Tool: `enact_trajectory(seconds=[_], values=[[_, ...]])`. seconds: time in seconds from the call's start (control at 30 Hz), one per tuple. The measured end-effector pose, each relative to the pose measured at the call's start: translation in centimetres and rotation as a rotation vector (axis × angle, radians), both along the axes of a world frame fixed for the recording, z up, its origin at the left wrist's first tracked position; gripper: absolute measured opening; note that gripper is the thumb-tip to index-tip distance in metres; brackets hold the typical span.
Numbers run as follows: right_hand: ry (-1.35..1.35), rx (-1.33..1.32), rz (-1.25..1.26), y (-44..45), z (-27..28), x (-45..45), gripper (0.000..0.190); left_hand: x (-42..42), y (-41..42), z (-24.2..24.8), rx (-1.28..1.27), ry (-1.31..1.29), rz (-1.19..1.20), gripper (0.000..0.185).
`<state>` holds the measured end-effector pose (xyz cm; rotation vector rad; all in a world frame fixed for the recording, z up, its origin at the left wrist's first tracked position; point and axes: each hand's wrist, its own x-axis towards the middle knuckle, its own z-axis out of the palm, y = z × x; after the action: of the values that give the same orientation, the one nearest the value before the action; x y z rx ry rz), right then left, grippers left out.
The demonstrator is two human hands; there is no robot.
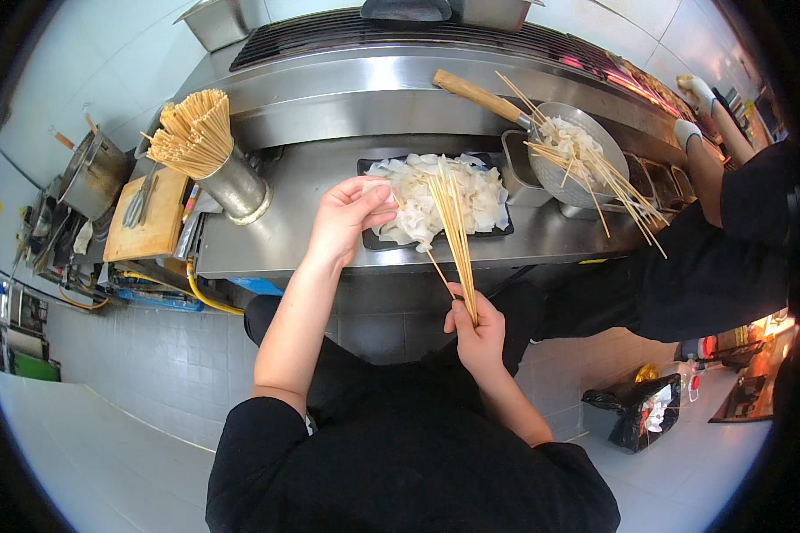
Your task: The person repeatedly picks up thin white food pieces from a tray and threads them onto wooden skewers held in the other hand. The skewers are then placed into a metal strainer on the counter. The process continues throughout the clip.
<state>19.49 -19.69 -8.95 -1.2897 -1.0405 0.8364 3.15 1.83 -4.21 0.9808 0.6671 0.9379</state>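
Between the fingertips of my left hand [355,210] is a thin whitish food slice [377,193]. My right hand [478,330] grips a bundle of wooden skewers [459,243] by their lower ends, points up. From the same hand a single skewer [439,270] leans out to the left, with ruffled pale slices [415,224] threaded on it close to my left fingers. Behind both hands, a black tray [433,241] on the steel counter carries a heap of loose pale slices [483,193]. Whether the skewer's tip touches the held slice is hidden by my fingers.
Left of the tray stands a metal cylinder [233,181] packed with skewers. A wooden cutting board [123,230] lies farther left. To the right, a wooden-handled perforated ladle [610,136] holds loaded skewers over metal containers [523,170]. A co-worker's gloved hands [688,132] are near the grill.
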Motion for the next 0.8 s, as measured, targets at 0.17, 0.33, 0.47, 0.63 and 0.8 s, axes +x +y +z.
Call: enact_trajectory(seconds=[0.17,0.33,0.47,0.63,0.8], values=[[-0.053,-0.034,0.002,0.2,0.5,-0.4,0.026,-0.3,-0.7,0.3,0.151,0.048,0.032,0.024],[-0.044,-0.045,-0.022,0.3,0.6,-0.7,0.026,-0.8,-1.1,0.8,0.277,0.069,0.036,0.025],[-0.053,-0.052,-0.025,0.3,1.1,-0.8,0.026,-1.0,-1.2,0.9,0.314,0.102,0.035,0.023],[-0.092,-0.068,-0.038,0.3,1.3,-0.6,0.026,-1.2,-1.5,1.2,0.414,0.229,0.009,0.021],[-0.156,-0.025,0.023,0.4,1.7,0.2,0.026,-1.6,-1.2,1.5,0.389,0.203,-0.042,0.022]])
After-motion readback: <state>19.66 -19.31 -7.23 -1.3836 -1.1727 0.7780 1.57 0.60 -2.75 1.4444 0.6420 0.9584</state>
